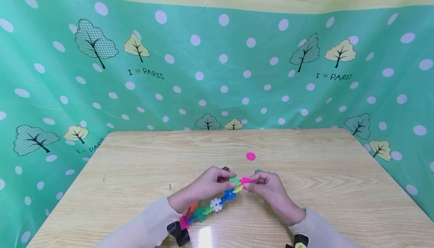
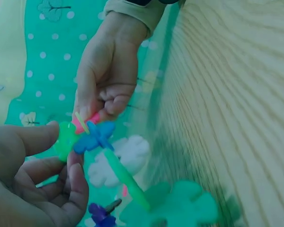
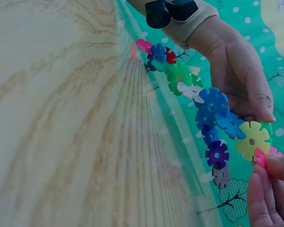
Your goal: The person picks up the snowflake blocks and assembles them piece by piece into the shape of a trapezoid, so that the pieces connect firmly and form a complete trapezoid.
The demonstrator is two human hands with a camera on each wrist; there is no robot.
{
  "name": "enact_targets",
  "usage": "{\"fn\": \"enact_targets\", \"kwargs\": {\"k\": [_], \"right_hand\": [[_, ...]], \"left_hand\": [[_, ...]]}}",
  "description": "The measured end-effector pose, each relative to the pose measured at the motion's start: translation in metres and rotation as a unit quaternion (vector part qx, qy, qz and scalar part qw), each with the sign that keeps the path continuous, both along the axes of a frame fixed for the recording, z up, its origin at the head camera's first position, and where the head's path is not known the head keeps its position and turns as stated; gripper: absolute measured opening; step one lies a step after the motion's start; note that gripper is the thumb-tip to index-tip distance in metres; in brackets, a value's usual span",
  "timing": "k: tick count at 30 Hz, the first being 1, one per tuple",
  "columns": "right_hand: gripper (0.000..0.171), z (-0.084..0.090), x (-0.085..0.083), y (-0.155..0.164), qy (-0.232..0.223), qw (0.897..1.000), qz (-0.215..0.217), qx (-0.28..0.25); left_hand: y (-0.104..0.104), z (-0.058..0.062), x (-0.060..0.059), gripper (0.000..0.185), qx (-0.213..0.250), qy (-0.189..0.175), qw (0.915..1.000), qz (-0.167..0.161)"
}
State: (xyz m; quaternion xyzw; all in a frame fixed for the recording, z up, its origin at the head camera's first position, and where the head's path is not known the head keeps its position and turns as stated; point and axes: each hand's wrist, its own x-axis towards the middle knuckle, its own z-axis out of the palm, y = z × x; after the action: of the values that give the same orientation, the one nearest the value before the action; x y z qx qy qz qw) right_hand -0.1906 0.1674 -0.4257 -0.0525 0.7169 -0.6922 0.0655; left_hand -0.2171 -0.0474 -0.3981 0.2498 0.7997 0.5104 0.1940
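Observation:
Above the wooden table (image 1: 135,165), my left hand (image 1: 211,183) pinches the far end of a chain of coloured snowflake discs (image 1: 217,204), at a light green disc (image 1: 234,181). The chain trails back toward my left wrist; in the right wrist view its blue discs (image 3: 213,106) and a yellow disc (image 3: 252,139) show. My right hand (image 1: 266,186) pinches a pink disc (image 1: 245,181) against the chain's end. In the left wrist view the pink disc (image 2: 80,124) meets the green disc (image 2: 65,139) and a blue disc (image 2: 97,137).
A loose pink disc (image 1: 250,156) lies on the table beyond my hands. A dark disc (image 1: 225,169) and a green one (image 1: 258,171) peek out behind my fingers. A green dotted cloth (image 1: 217,71) hangs around the table's back and sides.

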Motion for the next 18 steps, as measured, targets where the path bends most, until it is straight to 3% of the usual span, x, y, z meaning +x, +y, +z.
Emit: {"fn": "enact_targets", "kwargs": {"k": [5,10,18], "right_hand": [[0.026,-0.0003,-0.0004,0.0014,0.007,1.000,0.011,-0.003],[0.025,-0.0012,0.0003,0.0002,0.020,0.999,0.028,-0.004],[0.026,-0.0013,0.0013,0.0010,0.042,0.999,0.030,0.004]], "left_hand": [[-0.0012,-0.0009,-0.0014,0.031,-0.002,0.014,0.9999,0.003],[-0.0001,-0.0010,-0.0015,0.027,0.018,-0.002,0.9998,0.007],[0.0046,0.0011,-0.0003,0.026,0.009,-0.011,0.9996,0.023]]}}
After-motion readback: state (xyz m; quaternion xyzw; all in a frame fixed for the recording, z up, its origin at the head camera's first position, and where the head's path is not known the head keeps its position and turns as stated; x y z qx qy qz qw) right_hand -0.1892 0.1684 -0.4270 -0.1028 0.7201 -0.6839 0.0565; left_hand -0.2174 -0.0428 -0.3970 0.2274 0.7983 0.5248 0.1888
